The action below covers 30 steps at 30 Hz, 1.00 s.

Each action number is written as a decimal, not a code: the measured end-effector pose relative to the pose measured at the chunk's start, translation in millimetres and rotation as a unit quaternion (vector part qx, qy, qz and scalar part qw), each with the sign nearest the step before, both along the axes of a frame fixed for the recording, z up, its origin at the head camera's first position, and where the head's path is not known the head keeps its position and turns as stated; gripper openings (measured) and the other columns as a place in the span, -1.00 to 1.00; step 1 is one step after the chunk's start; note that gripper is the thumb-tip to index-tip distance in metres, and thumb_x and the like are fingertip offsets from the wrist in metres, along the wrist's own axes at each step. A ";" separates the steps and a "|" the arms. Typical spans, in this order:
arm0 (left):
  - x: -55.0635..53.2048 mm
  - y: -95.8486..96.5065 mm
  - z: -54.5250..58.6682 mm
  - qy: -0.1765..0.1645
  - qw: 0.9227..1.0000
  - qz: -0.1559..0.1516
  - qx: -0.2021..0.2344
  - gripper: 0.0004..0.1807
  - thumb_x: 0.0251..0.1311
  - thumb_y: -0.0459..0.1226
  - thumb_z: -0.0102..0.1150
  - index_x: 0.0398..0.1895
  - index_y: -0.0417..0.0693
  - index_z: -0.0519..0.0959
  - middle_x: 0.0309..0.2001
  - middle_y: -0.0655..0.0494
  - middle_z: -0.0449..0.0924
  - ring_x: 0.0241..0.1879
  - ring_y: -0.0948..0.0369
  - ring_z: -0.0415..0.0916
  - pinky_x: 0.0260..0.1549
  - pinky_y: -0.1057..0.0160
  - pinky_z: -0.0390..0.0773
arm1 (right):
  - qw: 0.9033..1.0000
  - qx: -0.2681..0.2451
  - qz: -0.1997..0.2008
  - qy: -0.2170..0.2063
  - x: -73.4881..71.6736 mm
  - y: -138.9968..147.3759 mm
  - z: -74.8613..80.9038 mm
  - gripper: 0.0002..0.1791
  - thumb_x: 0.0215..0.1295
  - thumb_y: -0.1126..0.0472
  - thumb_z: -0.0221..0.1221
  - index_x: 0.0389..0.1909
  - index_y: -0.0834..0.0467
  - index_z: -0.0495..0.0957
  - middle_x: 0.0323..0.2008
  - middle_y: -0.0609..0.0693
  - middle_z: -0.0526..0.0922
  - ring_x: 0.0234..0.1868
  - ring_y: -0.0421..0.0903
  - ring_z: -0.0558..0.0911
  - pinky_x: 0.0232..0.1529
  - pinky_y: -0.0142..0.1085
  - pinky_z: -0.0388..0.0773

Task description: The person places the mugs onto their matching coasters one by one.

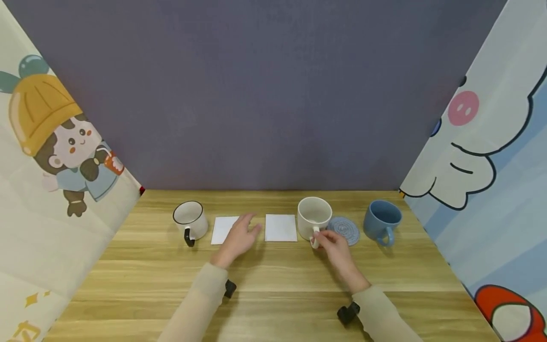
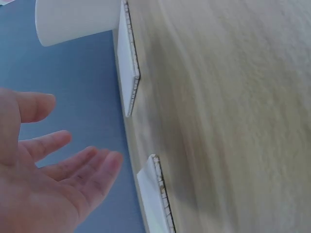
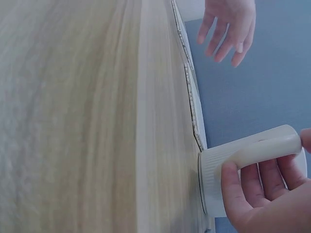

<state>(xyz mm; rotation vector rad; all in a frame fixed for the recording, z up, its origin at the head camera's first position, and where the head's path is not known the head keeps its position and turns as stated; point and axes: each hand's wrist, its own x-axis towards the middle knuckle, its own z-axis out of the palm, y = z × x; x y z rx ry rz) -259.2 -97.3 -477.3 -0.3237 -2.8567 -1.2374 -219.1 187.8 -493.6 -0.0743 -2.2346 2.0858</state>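
My right hand (image 1: 335, 248) grips the handle (image 3: 265, 150) of a plain white mug (image 1: 308, 219), its fingers curled through the loop in the right wrist view. The mug stands upright between a white square card (image 1: 280, 228) and a round blue-grey coaster (image 1: 344, 230), overlapping the coaster's left edge in the head view. My left hand (image 1: 240, 236) hovers with spread, relaxed fingers and holds nothing. It partly covers a second white square card (image 1: 222, 229) in the head view; the left wrist view shows the palm (image 2: 43, 194) and loosely bent fingers.
A white mug with a black rim and handle (image 1: 191, 222) stands at the left of the wooden table (image 1: 273, 304). On the right stands a blue mug (image 1: 381, 222). A grey panel (image 1: 273, 95) rises behind, with printed cartoon sheets (image 1: 504, 156) along both sides.
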 end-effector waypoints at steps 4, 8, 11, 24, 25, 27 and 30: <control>-3.8 2.6 -2.4 -0.008 1.000 -0.002 0.001 -0.42 0.50 -0.14 0.05 0.48 -0.16 0.31 0.46 -0.15 0.28 0.32 -0.13 0.38 0.29 -0.18 0.37 | 1.000 -0.022 0.004 -0.014 0.6 -0.9 2.9 -0.72 0.46 0.26 0.20 -0.16 0.49 0.59 -0.27 0.15 0.72 -0.25 -0.15 0.66 -0.14 -0.28 0.66; -8.2 5.4 -4.2 -0.015 1.000 -0.009 0.009 -0.43 0.49 -0.15 0.07 0.45 -0.20 0.33 0.42 -0.17 0.32 0.27 -0.14 0.42 0.22 -0.18 0.44 | 0.999 -0.035 0.007 -0.026 0.0 -0.4 3.9 -0.72 0.46 0.27 0.19 -0.13 0.50 0.59 -0.28 0.12 0.71 -0.25 -0.16 0.65 -0.09 -0.23 0.67; -11.5 7.4 -5.8 -0.023 0.999 -0.018 0.015 -0.44 0.49 -0.16 0.07 0.45 -0.23 0.33 0.38 -0.22 0.35 0.25 -0.15 0.44 0.20 -0.19 0.46 | 0.998 -0.045 0.011 -0.033 -1.0 0.3 4.1 -0.72 0.46 0.27 0.19 -0.11 0.49 0.59 -0.27 0.11 0.71 -0.24 -0.15 0.65 -0.08 -0.23 0.66; -23.9 14.5 -17.5 -0.039 0.999 -0.017 0.033 -0.46 0.46 -0.22 0.10 0.42 -0.27 0.36 0.30 -0.30 0.41 0.23 -0.16 0.46 0.21 -0.17 0.46 | 0.997 -0.068 0.019 -0.040 -4.3 2.7 -1.2 -0.75 0.44 0.26 0.21 -0.17 0.44 0.60 -0.29 0.10 0.70 -0.26 -0.12 0.65 -0.09 -0.22 0.68; -24.6 15.3 -17.5 -0.040 0.999 -0.015 0.031 -0.46 0.45 -0.23 0.11 0.41 -0.27 0.37 0.29 -0.30 0.42 0.23 -0.16 0.46 0.21 -0.17 0.46 | 0.997 -0.068 0.020 -0.042 -4.5 2.8 -1.3 -0.76 0.44 0.26 0.21 -0.18 0.43 0.60 -0.29 0.11 0.70 -0.26 -0.11 0.66 -0.08 -0.21 0.68; -26.7 17.6 -17.8 -0.041 0.999 -0.014 0.028 -0.47 0.44 -0.24 0.12 0.40 -0.28 0.39 0.26 -0.31 0.45 0.22 -0.16 0.46 0.21 -0.16 0.46 | 0.996 -0.067 0.022 -0.045 -4.6 2.9 -1.1 -0.76 0.45 0.25 0.21 -0.18 0.42 0.60 -0.29 0.11 0.70 -0.25 -0.11 0.66 -0.07 -0.19 0.67; -30.4 22.1 -18.2 -0.041 0.999 -0.018 0.028 -0.47 0.41 -0.27 0.14 0.38 -0.30 0.40 0.24 -0.32 0.46 0.19 -0.16 0.49 0.18 -0.13 0.49 | 0.997 -0.065 0.021 -0.047 -4.9 2.8 -0.3 -0.76 0.45 0.25 0.20 -0.17 0.42 0.59 -0.30 0.10 0.70 -0.26 -0.11 0.65 -0.06 -0.17 0.67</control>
